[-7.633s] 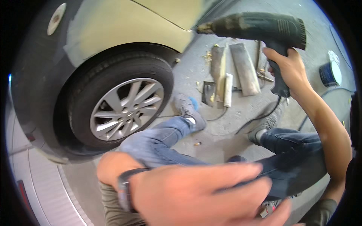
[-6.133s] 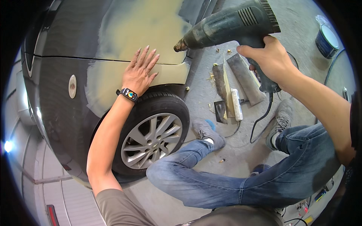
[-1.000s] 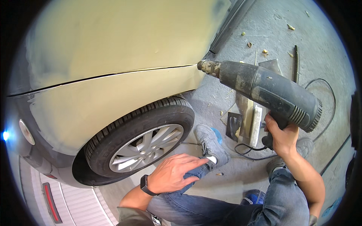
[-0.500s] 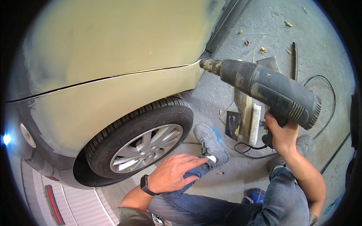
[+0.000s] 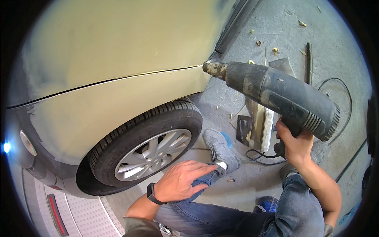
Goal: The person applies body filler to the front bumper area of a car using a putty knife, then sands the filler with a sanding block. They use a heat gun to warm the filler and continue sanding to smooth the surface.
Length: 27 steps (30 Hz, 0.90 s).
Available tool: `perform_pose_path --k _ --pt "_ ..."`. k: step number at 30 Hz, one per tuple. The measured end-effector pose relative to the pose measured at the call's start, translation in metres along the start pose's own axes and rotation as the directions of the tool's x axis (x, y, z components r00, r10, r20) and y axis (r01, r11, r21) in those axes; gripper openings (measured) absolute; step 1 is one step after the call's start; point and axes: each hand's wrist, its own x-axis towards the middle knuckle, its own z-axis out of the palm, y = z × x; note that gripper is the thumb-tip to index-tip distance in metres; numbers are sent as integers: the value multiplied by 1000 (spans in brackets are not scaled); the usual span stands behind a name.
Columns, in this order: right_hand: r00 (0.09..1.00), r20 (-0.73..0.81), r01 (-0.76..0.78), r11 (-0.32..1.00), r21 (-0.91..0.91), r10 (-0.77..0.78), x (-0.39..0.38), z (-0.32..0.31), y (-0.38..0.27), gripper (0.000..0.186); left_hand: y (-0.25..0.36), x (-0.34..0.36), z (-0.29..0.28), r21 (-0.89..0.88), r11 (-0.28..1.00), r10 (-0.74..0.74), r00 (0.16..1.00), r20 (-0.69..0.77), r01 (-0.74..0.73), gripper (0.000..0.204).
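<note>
My right hand (image 5: 295,144) is wrapped round the handle of a dark, dirt-stained heat gun (image 5: 272,89). The gun points left, its worn nozzle close to the corner of a car body panel (image 5: 118,98) coated in pale yellow filler. Whether the nozzle touches the panel I cannot tell. A dark seam runs across the coated surface up to that corner. My left hand (image 5: 183,179), with a black watch on the wrist, rests on my bent knee, fingers stretched out and holding nothing. Between that hand and the panel is the car's wheel (image 5: 152,154) with silver spokes.
On the concrete floor lie a long whitish block (image 5: 267,128), a black packet (image 5: 243,128), a dark tube (image 5: 308,63) and scattered yellowish scraps. A black cord (image 5: 347,94) loops behind the heat gun. My grey shoe (image 5: 221,148) stands beside the tyre. A bright lamp (image 5: 6,147) shines at far left.
The heat gun has shifted slightly left, bringing its nozzle nearer the panel corner. My left hand stays in place on the knee.
</note>
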Motion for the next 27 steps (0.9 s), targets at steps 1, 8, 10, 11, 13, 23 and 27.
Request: perform_pose_path --k 1,8,10,11,13,23,27 --pt "999 -14 -34 999 -34 34 -1 0 0 17 0 0 0 2 1000 -1 1000 0 1 64" --pt "1000 1 -7 1000 25 7 -4 1 -3 17 -1 -1 0 4 1000 3 1000 -3 -3 64" --pt "998 2 -56 997 57 56 -2 0 -4 17 -1 -1 0 -3 1000 0 1000 -3 0 64" --pt "999 -6 -45 998 41 45 0 -1 -4 16 -1 -1 0 -6 1000 -1 1000 -2 1 64" --pt "997 -22 -79 997 2 79 3 -2 -4 15 -1 -1 0 -5 1000 -3 1000 1 3 65" --pt "1000 0 -21 1000 -1 21 -2 -2 -5 17 -1 -1 1 -8 1000 -2 1000 4 2 66" --pt "1000 23 -2 1000 31 1 -8 0 -9 18 -1 -1 1 -4 1000 -9 1000 9 9 65"
